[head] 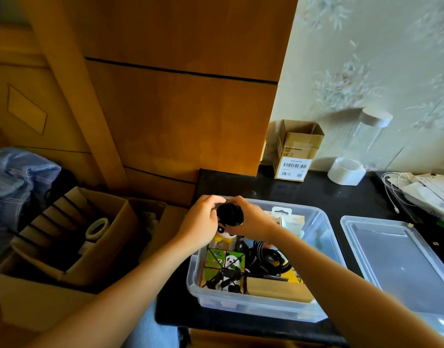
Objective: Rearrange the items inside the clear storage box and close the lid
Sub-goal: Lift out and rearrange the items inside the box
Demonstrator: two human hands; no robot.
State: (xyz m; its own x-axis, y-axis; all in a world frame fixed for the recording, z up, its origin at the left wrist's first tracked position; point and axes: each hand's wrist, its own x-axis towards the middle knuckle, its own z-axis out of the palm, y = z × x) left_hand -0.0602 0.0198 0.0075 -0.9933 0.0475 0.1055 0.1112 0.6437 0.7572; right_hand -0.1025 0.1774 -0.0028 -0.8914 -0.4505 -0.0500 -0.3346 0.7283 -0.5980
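Clear plastic box (324, 249), round black object (229, 214)

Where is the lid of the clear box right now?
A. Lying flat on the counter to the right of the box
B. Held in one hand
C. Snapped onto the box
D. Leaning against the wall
A: the lid lies flat on the dark counter, right of the open clear box.

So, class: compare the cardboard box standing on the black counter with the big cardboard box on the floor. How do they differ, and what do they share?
The small cardboard box stands upright on the black counter by the wall; the large cardboard box sits lower, to the left. The small box carries a white barcode label; none shows on the large box. The large box holds a tape roll; the small box's inside is hidden. Both are brown with open tops.
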